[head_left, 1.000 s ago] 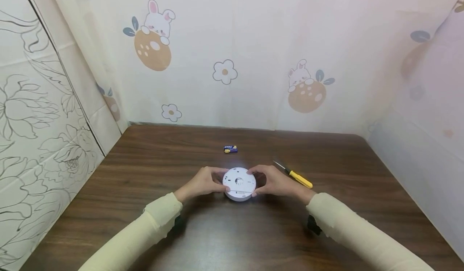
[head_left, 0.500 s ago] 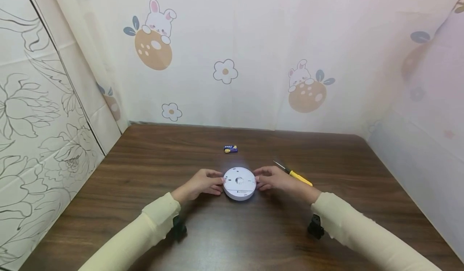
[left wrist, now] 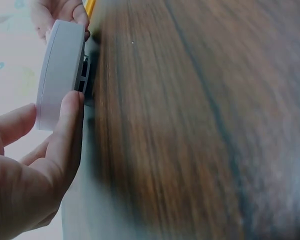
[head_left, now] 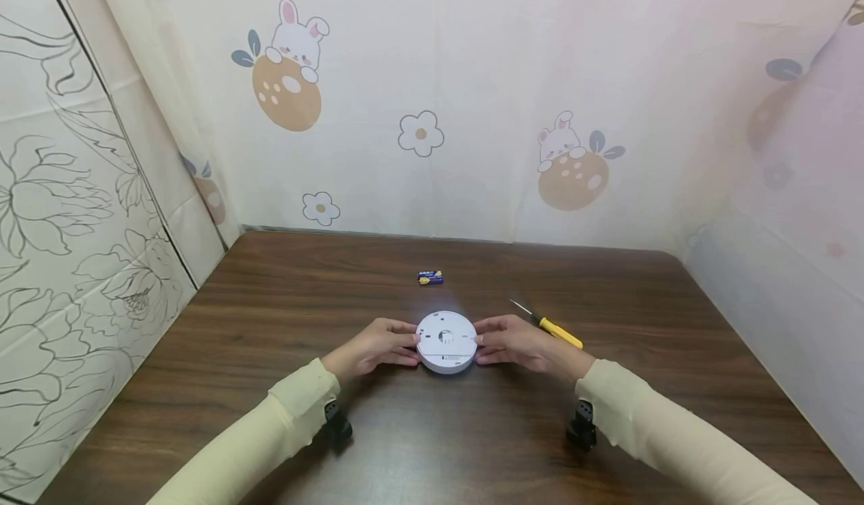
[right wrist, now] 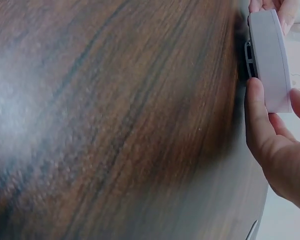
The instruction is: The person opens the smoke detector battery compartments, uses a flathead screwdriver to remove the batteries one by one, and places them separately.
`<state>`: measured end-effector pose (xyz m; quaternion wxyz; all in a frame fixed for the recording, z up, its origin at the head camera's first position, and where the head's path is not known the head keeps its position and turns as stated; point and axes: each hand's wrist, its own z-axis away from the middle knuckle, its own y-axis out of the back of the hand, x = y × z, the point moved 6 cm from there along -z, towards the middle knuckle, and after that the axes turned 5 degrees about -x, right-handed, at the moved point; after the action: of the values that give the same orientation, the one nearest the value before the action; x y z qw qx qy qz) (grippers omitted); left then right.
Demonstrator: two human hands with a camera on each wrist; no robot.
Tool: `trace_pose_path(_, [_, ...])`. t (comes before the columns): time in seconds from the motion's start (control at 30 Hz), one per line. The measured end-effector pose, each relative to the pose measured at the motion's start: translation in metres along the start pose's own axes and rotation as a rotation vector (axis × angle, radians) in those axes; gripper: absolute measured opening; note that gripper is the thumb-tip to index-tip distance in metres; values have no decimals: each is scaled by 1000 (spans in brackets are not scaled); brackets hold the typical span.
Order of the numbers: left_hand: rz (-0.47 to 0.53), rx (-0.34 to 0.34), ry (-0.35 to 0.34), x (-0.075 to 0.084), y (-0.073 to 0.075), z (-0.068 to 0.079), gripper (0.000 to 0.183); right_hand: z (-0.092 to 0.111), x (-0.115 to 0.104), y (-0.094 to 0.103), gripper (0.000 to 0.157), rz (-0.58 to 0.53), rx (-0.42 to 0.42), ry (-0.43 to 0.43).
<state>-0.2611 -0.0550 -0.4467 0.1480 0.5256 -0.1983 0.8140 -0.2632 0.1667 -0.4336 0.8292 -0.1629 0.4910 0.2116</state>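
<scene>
A round white smoke alarm (head_left: 446, 342) lies back up at the middle of the table, with a central hole and small slots in its flat plate. My left hand (head_left: 379, 346) holds its left side, thumb at the upper edge and fingers low at the rim. On the opposite side my right hand (head_left: 516, 342) pinches it the same way. In the left wrist view the alarm's side wall (left wrist: 60, 75) stands between the thumb and fingers, a dark slotted part showing beneath. The right wrist view shows the alarm (right wrist: 271, 65) likewise between thumb and fingers.
Two blue-and-yellow batteries (head_left: 430, 278) lie side by side behind the alarm. A screwdriver (head_left: 559, 333) with a yellow handle rests just beyond my right hand. The dark wooden table (head_left: 304, 280) ends at a patterned curtain (head_left: 472, 175).
My hands have shifted from gripping the front and back of the alarm's rim to holding its left and right sides. The alarm has stayed in about the same place.
</scene>
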Motion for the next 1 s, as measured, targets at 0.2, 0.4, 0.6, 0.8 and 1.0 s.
trace_pose_path(0.2, [62,27,2,-2,-2,-1,41,-2,2,1,48,-42,4,-15])
trace_pose_path(0.4, [114,75,-8,1,-3,-2,40,-2,2,4,49,-100,33,6])
trace_pose_path(0.6, [182,111,-20,1,-5,-4,39,0,-1,3,51,-176,34,41])
trace_pose_path(0.8, [249,149,-20,1,-4,-7,44,3,-5,1,50,-236,66,67])
trace_pose_path(1.0, [245,184,-20,3,-4,-8,42,3,-7,-2,53,-265,157,66])
